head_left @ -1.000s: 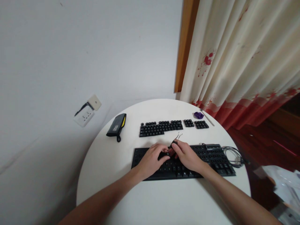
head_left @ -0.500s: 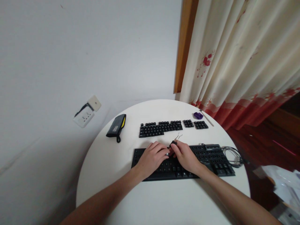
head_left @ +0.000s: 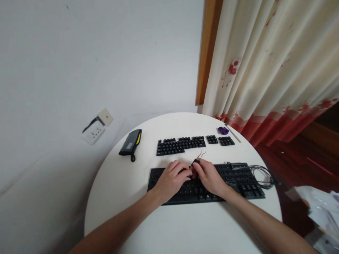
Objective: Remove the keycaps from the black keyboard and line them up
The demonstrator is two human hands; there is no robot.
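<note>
A black keyboard (head_left: 172,202) lies across the table in front of me, with several of its keycaps off. My right hand (head_left: 209,175) is closed over its middle, gripping a wire keycap puller (head_left: 196,161) with a dark handle. The puller's two bent wire prongs point up and away from the keys. Right beside it, my left hand (head_left: 173,178) rests over the left half of the keyboard with its fingers curled and fingertips drawn together near my right fingers. What the left fingertips hold, if anything, is too small to make out.
Behind the keyboard, loose black keycaps (head_left: 180,145) stand in rows on the round white table (head_left: 111,197). A dark pouch (head_left: 130,143) lies at left; a purple crumpled item (head_left: 223,130) and a thin pale brush-like stick (head_left: 233,133) lie at right. A coiled cable (head_left: 262,176) sits near the right edge.
My left fingertips have shifted slightly beside the right hand, and the dark piece seen between the hands is now mostly hidden. The right hand and the puller hold nearly the same place.
</note>
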